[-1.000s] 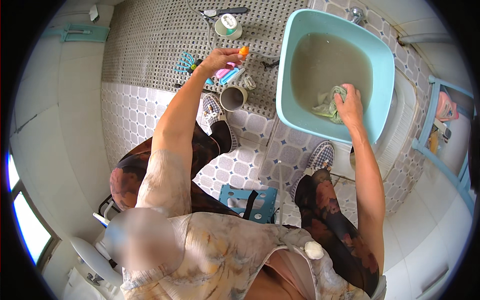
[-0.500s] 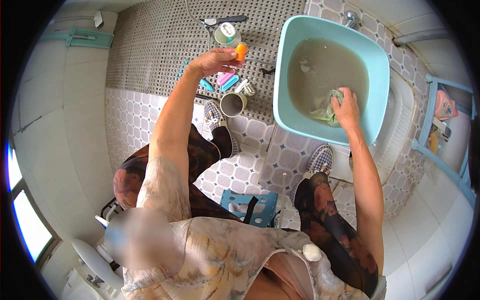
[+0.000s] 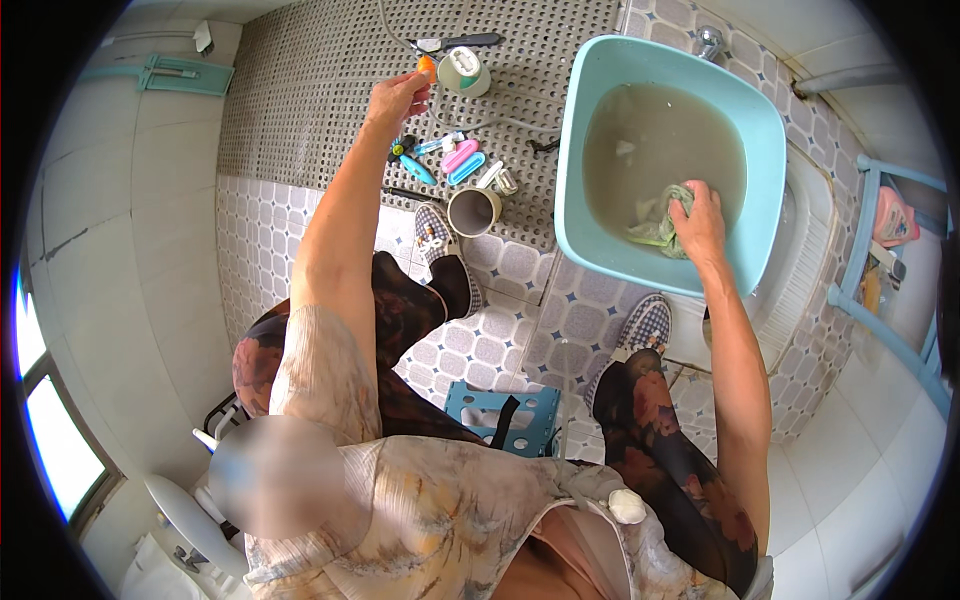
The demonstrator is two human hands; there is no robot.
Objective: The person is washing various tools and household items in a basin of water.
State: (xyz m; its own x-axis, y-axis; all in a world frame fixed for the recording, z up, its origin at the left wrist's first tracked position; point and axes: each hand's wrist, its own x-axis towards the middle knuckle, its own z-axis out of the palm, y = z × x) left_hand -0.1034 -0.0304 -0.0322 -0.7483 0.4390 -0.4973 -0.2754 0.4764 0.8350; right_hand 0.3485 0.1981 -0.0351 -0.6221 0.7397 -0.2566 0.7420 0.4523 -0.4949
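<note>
Far out to the left, my left hand (image 3: 400, 96) pinches a small orange knob-shaped piece (image 3: 427, 67), just beside a pale cup (image 3: 464, 76) with a white top. Fingers partly hide the orange piece. My right hand (image 3: 704, 222) is closed on a wet greenish cloth (image 3: 660, 218) at the near right side of a light blue basin (image 3: 574, 205). Murky grey water (image 3: 665, 130) fills the basin, and part of the cloth lies in it.
Below my left hand lie a pink oval piece (image 3: 460, 155), a blue oval piece (image 3: 467, 168) and a turquoise brush-like tool (image 3: 417, 170). An open cup (image 3: 473, 211) stands near my shoe. A dark-handled tool (image 3: 460, 42) lies beyond. A blue stool (image 3: 500, 415) sits between my legs.
My left hand has moved away and to the left with the orange piece, from above the small items to beside the pale cup. My right hand stays on the cloth.
</note>
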